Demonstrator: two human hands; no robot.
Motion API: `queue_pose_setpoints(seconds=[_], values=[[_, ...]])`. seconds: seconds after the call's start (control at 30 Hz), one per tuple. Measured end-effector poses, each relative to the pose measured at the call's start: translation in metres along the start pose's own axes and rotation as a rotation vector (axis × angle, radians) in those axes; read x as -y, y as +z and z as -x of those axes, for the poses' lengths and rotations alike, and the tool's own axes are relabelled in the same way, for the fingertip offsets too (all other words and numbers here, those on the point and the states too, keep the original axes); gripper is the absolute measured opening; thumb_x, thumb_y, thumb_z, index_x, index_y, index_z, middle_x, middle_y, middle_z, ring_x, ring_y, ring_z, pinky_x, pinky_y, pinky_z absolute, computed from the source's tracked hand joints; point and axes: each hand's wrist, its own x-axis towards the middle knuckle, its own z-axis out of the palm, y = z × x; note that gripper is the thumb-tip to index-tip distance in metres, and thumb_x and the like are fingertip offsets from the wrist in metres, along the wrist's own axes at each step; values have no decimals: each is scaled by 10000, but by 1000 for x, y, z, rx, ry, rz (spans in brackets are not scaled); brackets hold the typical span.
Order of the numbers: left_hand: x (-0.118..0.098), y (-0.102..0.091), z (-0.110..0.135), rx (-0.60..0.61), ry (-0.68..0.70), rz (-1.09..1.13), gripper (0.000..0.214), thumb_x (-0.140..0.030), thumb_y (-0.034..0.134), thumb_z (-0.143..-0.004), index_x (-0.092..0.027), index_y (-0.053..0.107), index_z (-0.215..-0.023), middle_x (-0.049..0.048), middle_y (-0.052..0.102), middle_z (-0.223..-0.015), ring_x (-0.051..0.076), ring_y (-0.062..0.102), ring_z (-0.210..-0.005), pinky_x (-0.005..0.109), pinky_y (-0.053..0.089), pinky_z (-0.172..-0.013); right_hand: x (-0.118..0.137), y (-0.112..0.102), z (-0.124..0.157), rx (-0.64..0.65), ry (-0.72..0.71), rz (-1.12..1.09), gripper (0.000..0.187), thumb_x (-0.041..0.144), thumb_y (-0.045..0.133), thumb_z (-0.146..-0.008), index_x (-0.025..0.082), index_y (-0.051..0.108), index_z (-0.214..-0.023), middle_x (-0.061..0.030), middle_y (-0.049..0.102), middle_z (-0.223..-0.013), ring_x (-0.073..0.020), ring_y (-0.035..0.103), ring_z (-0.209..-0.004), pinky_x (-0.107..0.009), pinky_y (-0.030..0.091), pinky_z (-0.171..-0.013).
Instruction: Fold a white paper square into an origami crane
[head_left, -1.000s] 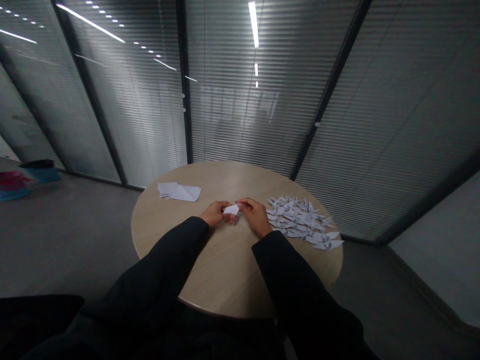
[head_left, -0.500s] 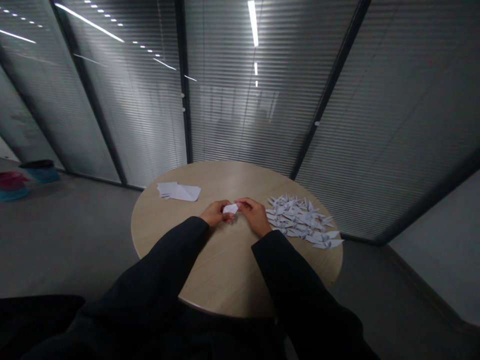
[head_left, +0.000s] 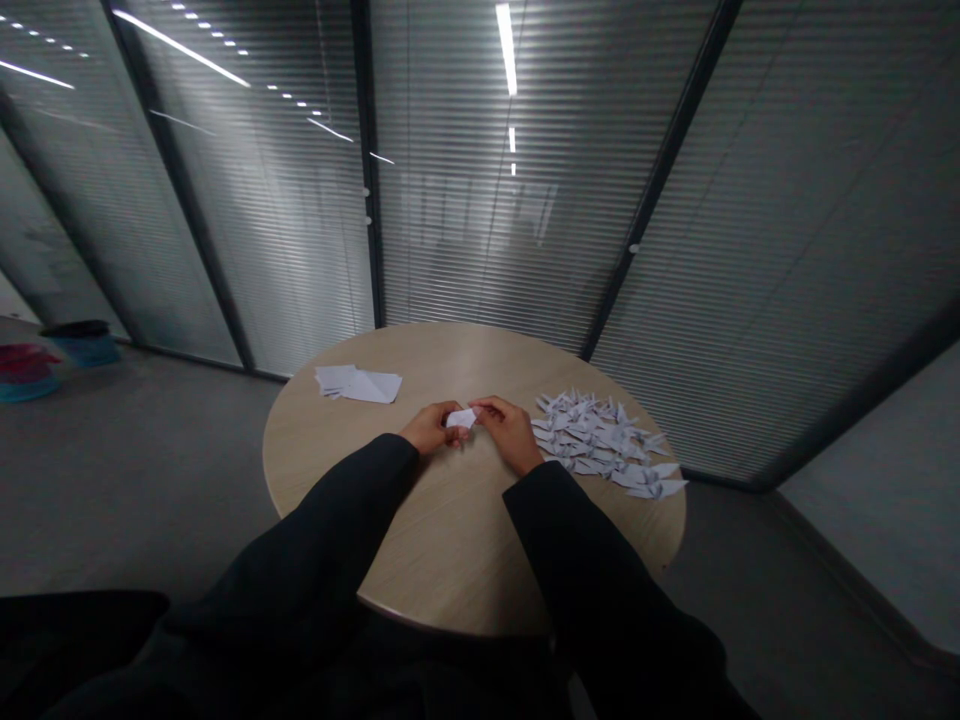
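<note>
My left hand point(head_left: 431, 428) and my right hand point(head_left: 510, 432) meet above the middle of a round wooden table point(head_left: 322, 450). Between their fingertips both pinch a small piece of folded white paper point(head_left: 461, 418). Just right of my right hand lies a heap of several white origami cranes point(head_left: 604, 440). A loose stack of white paper squares point(head_left: 356, 384) sits farther off, beyond and left of my left hand. Black sleeves cover both forearms.
Glass partitions point(head_left: 480, 220) with slatted blinds stand behind the table, with a grey floor around it. Near the far left wall are a blue tub point(head_left: 84, 350) and a red and blue object point(head_left: 26, 375).
</note>
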Motion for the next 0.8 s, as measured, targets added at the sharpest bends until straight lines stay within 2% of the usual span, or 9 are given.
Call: queue_pose_setpoints(seconds=[0.17,0.33,0.5,0.8], values=[[3,0,-1,-24,-4,45,232,-96,716,-645,-100,537,-791,12,596,-609,97,554,-494,230,435,-513,-5,1,-1,-22,0,9,244,303,525,-777,149,681,-885,-51,682,-750,-157,617,-674,-267,475,-650],[3,1,-2,-49,-47,127,266,-99,752,-616,-98,545,-784,19,628,-629,118,606,-557,265,492,-607,-9,2,-1,-32,-1,16,227,291,524,-783,159,679,-885,-48,690,-776,-154,618,-675,-266,475,-653],[1,0,-2,-22,-34,133,225,-209,740,-667,-77,582,-756,40,639,-632,126,612,-572,262,475,-622,-10,2,-1,-38,2,-1,211,279,527,-783,168,679,-879,-44,692,-782,-155,624,-688,-265,485,-660],[12,-5,-6,70,96,23,389,-450,632,-742,-65,611,-795,68,632,-632,114,544,-542,247,398,-565,-9,1,-2,-48,-15,13,209,277,528,-784,166,683,-870,-47,689,-777,-159,624,-686,-270,487,-656]])
